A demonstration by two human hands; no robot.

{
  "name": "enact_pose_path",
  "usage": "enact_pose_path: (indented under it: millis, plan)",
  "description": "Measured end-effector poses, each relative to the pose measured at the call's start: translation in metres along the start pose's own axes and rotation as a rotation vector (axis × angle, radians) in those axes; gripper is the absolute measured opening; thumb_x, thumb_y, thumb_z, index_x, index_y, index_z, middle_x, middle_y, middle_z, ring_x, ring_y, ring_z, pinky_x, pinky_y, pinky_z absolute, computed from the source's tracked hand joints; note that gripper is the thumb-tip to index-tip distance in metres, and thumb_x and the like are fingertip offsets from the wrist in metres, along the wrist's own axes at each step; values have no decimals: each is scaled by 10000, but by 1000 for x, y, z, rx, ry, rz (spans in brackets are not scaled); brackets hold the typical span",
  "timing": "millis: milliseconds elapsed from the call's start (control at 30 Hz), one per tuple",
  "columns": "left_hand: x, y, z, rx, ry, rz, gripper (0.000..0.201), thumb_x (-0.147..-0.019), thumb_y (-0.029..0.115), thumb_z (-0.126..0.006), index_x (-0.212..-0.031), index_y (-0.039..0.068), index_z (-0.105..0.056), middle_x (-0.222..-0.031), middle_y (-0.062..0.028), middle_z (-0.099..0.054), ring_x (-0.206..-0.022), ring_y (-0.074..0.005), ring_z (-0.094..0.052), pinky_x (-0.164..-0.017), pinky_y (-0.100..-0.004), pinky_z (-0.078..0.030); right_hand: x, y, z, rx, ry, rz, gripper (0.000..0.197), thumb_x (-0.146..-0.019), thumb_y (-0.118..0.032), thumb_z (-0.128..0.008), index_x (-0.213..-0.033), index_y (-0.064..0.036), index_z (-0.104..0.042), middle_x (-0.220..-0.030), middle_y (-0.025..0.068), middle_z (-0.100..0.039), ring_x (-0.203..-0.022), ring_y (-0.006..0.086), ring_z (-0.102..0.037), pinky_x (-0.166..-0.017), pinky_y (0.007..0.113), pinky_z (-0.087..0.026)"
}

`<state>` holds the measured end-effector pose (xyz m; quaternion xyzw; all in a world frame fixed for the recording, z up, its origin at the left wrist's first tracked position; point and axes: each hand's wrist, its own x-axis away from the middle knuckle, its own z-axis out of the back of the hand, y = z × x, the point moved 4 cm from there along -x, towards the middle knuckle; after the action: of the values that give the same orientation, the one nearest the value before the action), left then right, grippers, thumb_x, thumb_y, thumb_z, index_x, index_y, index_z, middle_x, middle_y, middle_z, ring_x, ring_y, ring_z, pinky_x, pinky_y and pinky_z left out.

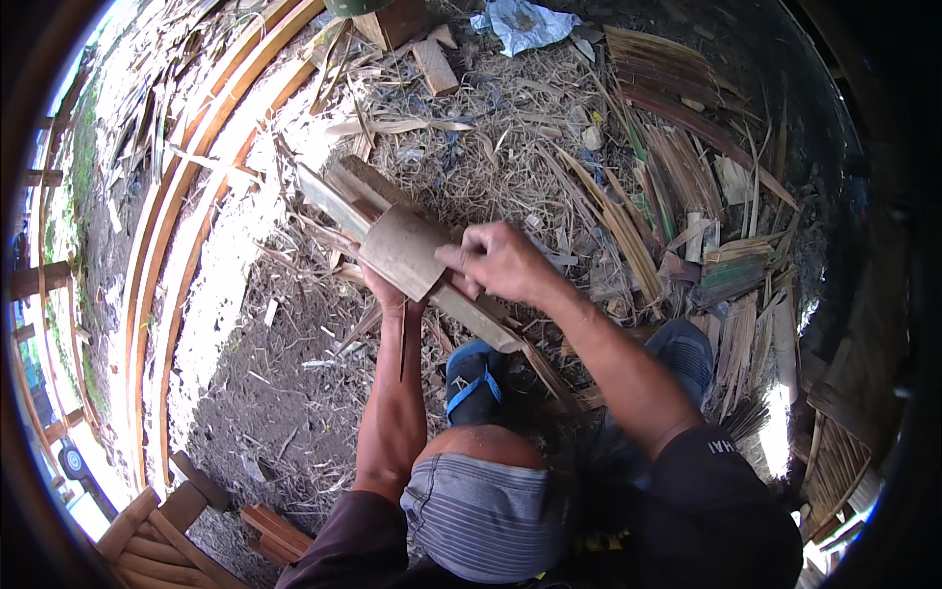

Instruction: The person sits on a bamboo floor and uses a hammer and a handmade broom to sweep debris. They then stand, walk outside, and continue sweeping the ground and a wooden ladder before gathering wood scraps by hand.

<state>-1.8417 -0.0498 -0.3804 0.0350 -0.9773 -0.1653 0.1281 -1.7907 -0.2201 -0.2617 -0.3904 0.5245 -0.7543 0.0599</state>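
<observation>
In front of me is a wide, curved tan piece that looks like split bamboo (404, 251). It lies across a long pale pole (479, 322) that slants from upper left to lower right. My left hand (385, 287) grips the curved piece from below, its fingers mostly hidden behind it. A thin dark strip (402, 344) runs down along that wrist. My right hand (502, 263) is closed at the piece's right edge, with a bent finger against it. Whatever lies between those fingers is too small to make out.
Straw and shavings cover the dirt ground. Split bamboo slats (677, 187) are heaped at the right. Long wooden rails (186, 196) curve along the left. A wood block (435, 67) lies at the top near a crumpled pale wrapper (525, 24). My sandalled foot (473, 383) is below the pole.
</observation>
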Motion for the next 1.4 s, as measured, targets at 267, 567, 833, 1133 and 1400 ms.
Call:
enact_pose_path:
  millis: [267,567,833,1133,1400]
  plan:
    - [5,32,33,-135,354,-14,715,-1024,625,-365,-1413,41,-498,-1324,-172,-621,-1173,-340,-628,-1022,-485,-529,-257,-3,96,615,630,250,800,-910,-362,-728,-1550,-76,-343,-1379,295,-537,-1232,374,-595,-1034,470,-504]
    - [17,41,50,-55,302,124,764,-1006,621,-406,-1440,-7,-445,-1359,-221,-578,-1208,-382,-600,-1051,-514,-512,-289,16,112,474,993,158,360,-784,-269,-779,-1036,-122,-568,-940,148,-705,-866,368,-699,-773,515,-528]
    - [-26,-35,18,-63,226,238,754,-997,622,-393,-1468,35,-436,-1391,-209,-559,-1273,-384,-560,-1090,-540,-472,-9,-3,102,-99,1012,466,263,-912,-101,-660,-1159,-35,-599,-1091,117,-669,-1006,213,-657,-895,359,-518]
    - [-24,-152,-45,-211,270,275,673,-1025,609,-375,-1429,83,-489,-1348,-152,-600,-1183,-334,-604,-1036,-466,-501,134,3,52,559,1121,692,416,-845,-191,-716,-1251,-125,-650,-1329,142,-597,-1092,348,-620,-936,461,-511]
    - [33,-186,-7,-121,122,524,667,-1026,603,-382,-1435,86,-483,-1355,-152,-596,-1188,-335,-603,-1037,-472,-503,151,70,11,615,841,439,583,-781,-282,-819,-1304,-149,-598,-1315,97,-526,-1167,332,-530,-978,514,-426]
